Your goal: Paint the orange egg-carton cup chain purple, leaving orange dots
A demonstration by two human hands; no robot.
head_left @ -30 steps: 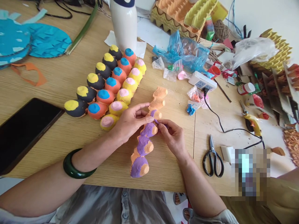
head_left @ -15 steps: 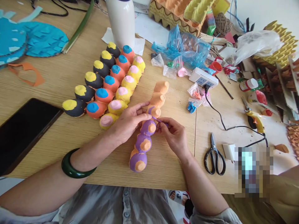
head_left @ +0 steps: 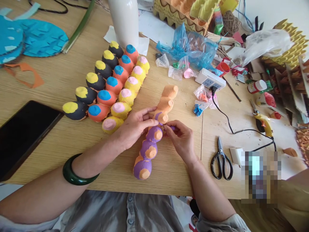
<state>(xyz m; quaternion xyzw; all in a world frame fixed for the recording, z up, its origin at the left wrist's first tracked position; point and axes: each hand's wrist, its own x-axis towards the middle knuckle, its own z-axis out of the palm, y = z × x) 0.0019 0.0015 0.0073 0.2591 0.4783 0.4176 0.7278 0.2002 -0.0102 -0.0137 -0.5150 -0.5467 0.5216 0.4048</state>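
Near the front edge of the tabletop (head_left: 60, 80), about in its middle: an orange egg-carton strip (head_left: 154, 135) of six bumps, lying slanted from the front edge toward the far right. Nearest three bumps already covered in purple clay, with only the orange tops left bare. Fourth bump partly done, a purple patch on its left side. Last two bumps, at the far end, still plain orange. So, by judgement, a little over half of the covering finished, nearly three bumps to go.

Left hand (head_left: 135, 127) laid against the left side of the strip at the fourth bump, fingers half open and stretched, steadying rather than gripping. Right hand (head_left: 180, 138) curled at the right side of the same place, thumb and forefinger pinched on a small piece of purple clay (head_left: 172, 128), close against the strip.

Further left on the tabletop, three finished painted rows (head_left: 108, 87) side by side: black with yellow, orange with blue, yellow with pink. Near the front right edge, scissors (head_left: 220, 159), well apart from both hands. At the left edge, a dark phone (head_left: 24, 135).
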